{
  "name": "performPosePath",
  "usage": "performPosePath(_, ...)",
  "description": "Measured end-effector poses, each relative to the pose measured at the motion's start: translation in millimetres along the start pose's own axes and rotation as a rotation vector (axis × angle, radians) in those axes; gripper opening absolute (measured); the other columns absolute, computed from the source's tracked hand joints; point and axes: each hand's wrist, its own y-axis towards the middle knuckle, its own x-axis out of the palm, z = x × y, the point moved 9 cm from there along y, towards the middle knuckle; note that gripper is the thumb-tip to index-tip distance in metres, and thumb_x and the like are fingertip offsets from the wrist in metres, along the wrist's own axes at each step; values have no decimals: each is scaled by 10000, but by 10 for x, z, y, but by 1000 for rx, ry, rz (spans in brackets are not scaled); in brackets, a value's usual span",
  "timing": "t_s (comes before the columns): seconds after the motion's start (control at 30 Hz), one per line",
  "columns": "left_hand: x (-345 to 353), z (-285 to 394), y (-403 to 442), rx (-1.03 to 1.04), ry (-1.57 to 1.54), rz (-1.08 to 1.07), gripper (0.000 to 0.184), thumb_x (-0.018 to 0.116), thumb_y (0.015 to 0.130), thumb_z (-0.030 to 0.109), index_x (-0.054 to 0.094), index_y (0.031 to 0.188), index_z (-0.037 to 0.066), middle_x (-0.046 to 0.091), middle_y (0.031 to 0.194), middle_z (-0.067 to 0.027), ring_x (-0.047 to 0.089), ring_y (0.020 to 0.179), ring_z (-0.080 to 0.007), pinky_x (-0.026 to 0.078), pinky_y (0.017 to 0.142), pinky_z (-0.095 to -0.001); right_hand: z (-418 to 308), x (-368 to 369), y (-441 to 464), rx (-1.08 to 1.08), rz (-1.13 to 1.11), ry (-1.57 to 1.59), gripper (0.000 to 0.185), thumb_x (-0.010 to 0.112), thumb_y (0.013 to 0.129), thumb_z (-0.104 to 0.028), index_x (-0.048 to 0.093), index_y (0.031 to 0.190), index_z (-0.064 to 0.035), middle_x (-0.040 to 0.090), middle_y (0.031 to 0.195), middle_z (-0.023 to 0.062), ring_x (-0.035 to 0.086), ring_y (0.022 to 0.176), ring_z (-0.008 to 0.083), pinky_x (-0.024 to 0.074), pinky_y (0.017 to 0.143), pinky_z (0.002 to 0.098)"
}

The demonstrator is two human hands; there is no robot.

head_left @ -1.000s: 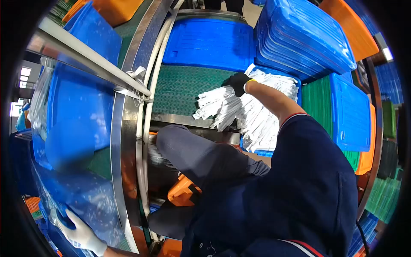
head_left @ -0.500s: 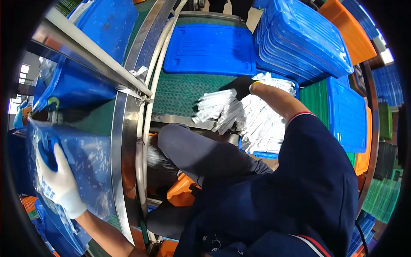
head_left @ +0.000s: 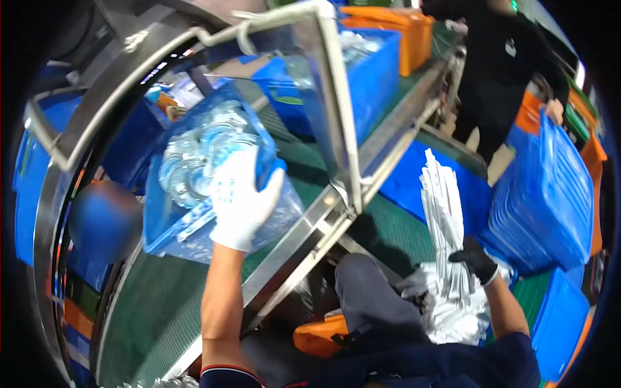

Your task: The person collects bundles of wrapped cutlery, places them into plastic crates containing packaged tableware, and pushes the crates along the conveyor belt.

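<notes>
My left hand [head_left: 244,194], in a white glove, is at the near rim of a blue bin [head_left: 165,239]. Its thumb sits apart from the fingers, with a bit of blue rim between them; the fingertips are hard to make out. Inside the bin lie several clear round plastic pieces [head_left: 187,161]. My right hand [head_left: 475,260], black-gloved, is closed around a bundle of white strips [head_left: 441,213] held upright. Below it rests a heap of more white strips [head_left: 456,317].
A metal and white-pipe frame [head_left: 346,123] stands between the two green conveyor belts [head_left: 394,236]. Stacked blue lids or trays [head_left: 537,200] rise at right. A co-worker in black [head_left: 495,71] stands beyond, a hand near that stack. An orange bin [head_left: 414,39] is behind.
The view has swung left. My right hand has lifted a bundle of white strips from the heap. My left hand remains at the blue bin, whose contents now show.
</notes>
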Motion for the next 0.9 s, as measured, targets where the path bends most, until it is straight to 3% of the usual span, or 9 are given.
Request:
performPosePath(0.3,-24,76,-133,73,-134,86,446,778,791,312,684,1109,13,684,1099,-195,649,987,-373,479,934,-455,-2077,970,389,-108,-396,233,470,764,772,-96,664,1218,13,664,1244,161,612,1146,252,441,1018,347)
performPosePath(0.33,-166,93,-146,103,-134,130,352,754,792,239,686,1060,20,691,977,-160,640,885,-358,487,831,-435,-2538,1028,348,-562,-375,-75,412,752,793,-91,677,1188,0,662,1243,169,621,1142,260,451,1011,359)
performPosePath(0.4,-290,53,-169,84,-181,76,319,747,790,227,683,1028,25,683,951,-152,635,875,-350,478,826,-433,-3094,1228,287,-967,-370,-416,285,688,869,-83,703,1152,-56,661,1241,167,632,1154,281,466,1011,385)
performPosePath(0.5,-386,-76,-294,69,-211,43,251,731,774,197,667,954,34,661,904,-133,621,863,-333,450,831,-431,-3651,1651,851,-1148,-350,-442,289,628,928,-65,685,1209,-96,670,1224,132,632,1159,245,474,1014,374)
performPosePath(0.63,-679,-185,-470,75,-260,24,253,720,768,201,691,965,45,663,918,-126,607,900,-338,433,907,-437,-4104,2417,1847,-921,-340,-85,299,590,967,-108,647,1257,-61,677,1181,72,608,1101,142,476,1015,327)
performPosePath(0.67,-764,-213,-525,80,-278,10,270,728,777,227,692,972,44,665,924,-122,610,915,-330,430,920,-434,-4139,2573,2033,-648,-301,8,299,576,978,-125,646,1259,-51,683,1166,73,615,1087,144,489,990,329)
performPosePath(0.8,-935,-272,-693,102,-390,-56,257,718,784,221,707,989,66,671,925,-107,617,942,-311,421,980,-443,-4256,2915,1835,-1145,59,-945,371,563,1012,-277,635,1252,-2,696,1125,152,659,1060,220,535,876,357)
performPosePath(0.83,-714,-336,-543,101,-411,-67,263,717,786,220,706,996,62,673,937,-112,618,957,-314,415,999,-451,-4182,2610,2000,-736,144,-399,393,633,979,-290,628,1235,8,687,1122,175,664,1075,272,522,923,365)
performPosePath(0.9,-643,-410,-552,138,-435,-24,316,710,798,218,697,1067,52,678,1018,-137,614,1044,-337,390,1068,-482,-4262,2604,1404,-968,180,-342,415,721,917,-226,621,1253,-4,671,1176,174,649,1113,303,501,976,378)
